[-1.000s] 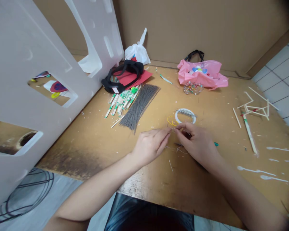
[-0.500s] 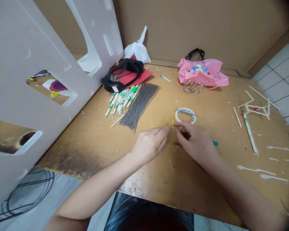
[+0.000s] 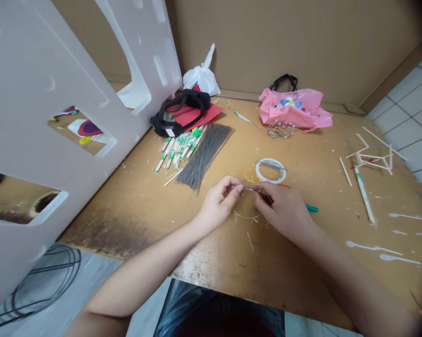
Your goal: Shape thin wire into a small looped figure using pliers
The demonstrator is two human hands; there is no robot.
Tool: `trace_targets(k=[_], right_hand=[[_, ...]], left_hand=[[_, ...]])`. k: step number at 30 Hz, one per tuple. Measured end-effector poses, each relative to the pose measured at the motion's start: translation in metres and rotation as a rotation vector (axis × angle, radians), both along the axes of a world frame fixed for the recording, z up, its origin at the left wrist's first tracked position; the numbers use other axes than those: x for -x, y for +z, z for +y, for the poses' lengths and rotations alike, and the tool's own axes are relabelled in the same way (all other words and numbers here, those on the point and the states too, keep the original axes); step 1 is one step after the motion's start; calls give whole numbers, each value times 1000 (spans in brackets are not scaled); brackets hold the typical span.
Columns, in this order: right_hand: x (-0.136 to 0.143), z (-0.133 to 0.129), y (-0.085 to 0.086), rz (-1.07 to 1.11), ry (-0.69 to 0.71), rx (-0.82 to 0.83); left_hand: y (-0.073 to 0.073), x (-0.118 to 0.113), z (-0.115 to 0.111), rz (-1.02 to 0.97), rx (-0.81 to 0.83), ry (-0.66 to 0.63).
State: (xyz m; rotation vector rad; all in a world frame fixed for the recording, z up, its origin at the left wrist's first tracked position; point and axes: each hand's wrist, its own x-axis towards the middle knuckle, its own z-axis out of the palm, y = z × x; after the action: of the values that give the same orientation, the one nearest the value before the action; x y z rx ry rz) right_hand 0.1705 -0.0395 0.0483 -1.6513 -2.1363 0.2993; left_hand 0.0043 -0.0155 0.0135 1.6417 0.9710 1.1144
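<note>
Wire [image 3: 246, 216], thin and looped, hangs between both hands mid-table: left hand [image 3: 218, 204] and right hand [image 3: 284, 210] each pinch it, seemingly, near the white ring [image 3: 271, 170].

Both forearms come in from the near edge of the tabletop [image 3: 134, 220] and meet just past its middle. The left hand [image 3: 218, 206] lies knuckles up, wrist nearly straight, thumb and forefinger pinched together with tips pointing right, the other fingers curled loosely beneath. The right hand [image 3: 284, 210] faces it, back of the hand up, wrist bent slightly inward, thumb and forefinger pinched with tips pointing left, the rest folded under the palm. The two sets of fingertips are just apart, level with one another. Both forearms are bare, the right one running off to the lower right corner
</note>
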Motion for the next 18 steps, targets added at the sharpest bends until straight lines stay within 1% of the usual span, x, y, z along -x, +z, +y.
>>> trace_targets(k=[1, 3, 7, 11, 15, 18], right_hand=[[0, 0, 0, -1, -6, 6], [1, 1, 2, 19, -10, 17], [1, 2, 3, 134, -13, 52], [1, 2, -1, 279, 8, 114], [1, 3, -3, 409, 29, 205], [1, 3, -1, 437, 38, 229]], left_hand=[[-1, 0, 0, -41, 68, -15], [-2, -1, 1, -91, 119, -22], [0, -1, 0, -146, 133, -12], [1, -1, 1, -212, 192, -19], [2, -2, 1, -227, 220, -14], [4, -3, 0, -209, 192, -2]])
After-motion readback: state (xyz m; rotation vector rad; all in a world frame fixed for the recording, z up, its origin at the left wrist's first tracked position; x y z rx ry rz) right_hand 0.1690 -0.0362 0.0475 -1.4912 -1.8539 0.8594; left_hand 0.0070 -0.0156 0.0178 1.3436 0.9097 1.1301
